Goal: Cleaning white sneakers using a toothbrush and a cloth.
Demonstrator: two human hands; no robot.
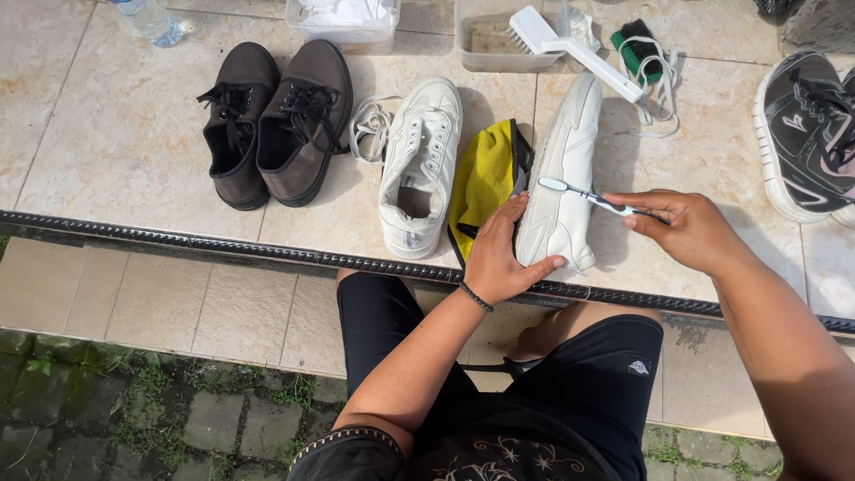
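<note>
A: On the tiled ledge, your left hand (499, 260) cups the heel of a white sneaker (561, 178) tipped on its side, fingers wrapped round it.

B: Your right hand (690, 227)?

A: It pinches a toothbrush (583, 195), bristles at the sneaker's side. A yellow cloth (482, 175) lies just beside; the second white sneaker (422, 160) and dark shoes (272, 120) sit further left.

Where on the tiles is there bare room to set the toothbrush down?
Bare tile lies left of the dark shoes, below the bottle, and between the white shoe on its side and the grey sneaker. It is crowded between the two white shoes, where the yellow cloth lies, and by the tubs.
</note>
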